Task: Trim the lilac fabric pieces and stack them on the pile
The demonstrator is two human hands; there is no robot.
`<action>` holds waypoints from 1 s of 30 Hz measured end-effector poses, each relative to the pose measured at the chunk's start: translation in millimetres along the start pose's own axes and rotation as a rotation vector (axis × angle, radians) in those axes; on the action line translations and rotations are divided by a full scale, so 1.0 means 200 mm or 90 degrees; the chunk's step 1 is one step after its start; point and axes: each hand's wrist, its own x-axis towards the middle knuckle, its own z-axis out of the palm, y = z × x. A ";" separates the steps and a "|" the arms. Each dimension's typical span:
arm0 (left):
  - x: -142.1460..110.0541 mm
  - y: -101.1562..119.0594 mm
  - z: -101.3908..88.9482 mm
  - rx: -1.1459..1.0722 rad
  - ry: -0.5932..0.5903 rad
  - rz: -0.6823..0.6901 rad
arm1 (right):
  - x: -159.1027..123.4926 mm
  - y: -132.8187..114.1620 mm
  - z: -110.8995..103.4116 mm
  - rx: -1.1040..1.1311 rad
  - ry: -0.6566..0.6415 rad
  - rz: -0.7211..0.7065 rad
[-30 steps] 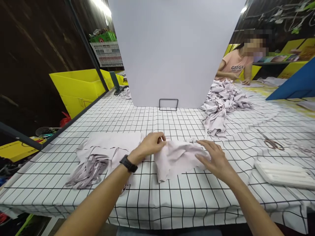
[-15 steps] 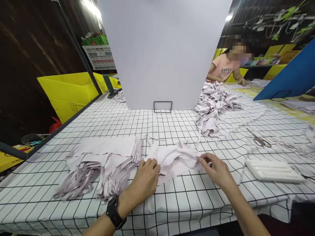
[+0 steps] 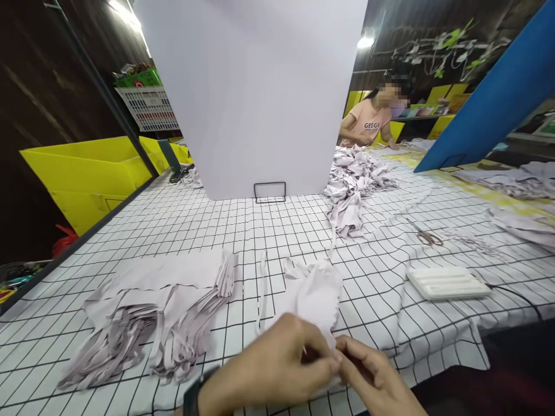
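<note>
My left hand (image 3: 273, 367) and my right hand (image 3: 373, 378) meet at the near edge of the table, both pinched on the near end of a pale lilac fabric piece (image 3: 312, 294). The piece stretches away from my fingers over the checked tablecloth (image 3: 260, 225), with a thin strip (image 3: 261, 283) trailing on its left. A black watch (image 3: 191, 398) sits on my left wrist. To the left lies a neat stack of the same lilac pieces (image 3: 165, 306).
A white board (image 3: 251, 92) stands upright at the table's middle on a wire stand. A heap of lilac scraps (image 3: 353, 185) lies behind on the right, with scissors (image 3: 427, 237) and a white ribbed tray (image 3: 446, 283). A person in a pink shirt (image 3: 368, 124) works beyond. Yellow bins (image 3: 87, 173) stand left.
Both hands have drawn back to the near table edge and come together, pulling the fabric piece toward me. The camera has tilted and shifted right.
</note>
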 end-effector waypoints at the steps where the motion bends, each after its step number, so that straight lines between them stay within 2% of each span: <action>1: 0.06 0.00 -0.05 0.021 -0.008 0.000 | 0.03 -0.01 -0.01 0.000 -0.032 -0.026; 3: 0.22 -0.02 -0.14 0.086 -0.009 0.042 | 0.07 -0.01 -0.03 0.014 -0.047 -0.047; 6: 0.49 -0.06 -0.20 0.319 0.011 0.118 | 0.11 0.02 -0.02 0.043 -0.013 -0.030; 9: 0.72 -0.08 -0.16 0.547 -0.093 0.174 | 0.09 0.04 -0.02 0.040 0.017 -0.037; 11: 0.83 -0.08 -0.14 0.610 -0.149 0.187 | 0.05 0.04 -0.04 0.011 0.033 -0.065; 14: 0.91 -0.07 -0.15 0.592 -0.170 0.182 | 0.01 0.04 -0.12 -0.033 0.036 -0.096; 17: 0.89 -0.05 -0.23 0.525 -0.173 0.176 | -0.01 0.06 -0.25 -0.031 0.057 -0.087; 19: 0.84 -0.04 -0.32 0.462 -0.164 0.177 | 0.01 0.09 -0.37 0.007 0.106 -0.091; 21: 0.76 -0.03 -0.40 0.277 -0.137 0.182 | 0.03 0.09 -0.49 0.079 0.176 -0.104; 23: 0.66 -0.01 -0.48 -0.006 -0.106 0.190 | 0.06 0.06 -0.61 0.146 0.224 -0.119; 25: 0.56 0.03 -0.53 -0.243 -0.068 0.205 | 0.10 -0.02 -0.70 0.133 0.200 -0.130; 26: 0.51 0.05 -0.56 -0.298 -0.047 0.216 | 0.11 -0.07 -0.73 0.093 0.167 -0.140; 28: 0.41 0.09 -0.60 -0.328 0.002 0.242 | 0.14 -0.17 -0.77 -0.021 0.088 -0.172; 30: 0.31 0.14 -0.65 -0.291 0.040 0.260 | 0.17 -0.27 -0.78 -0.128 0.023 -0.203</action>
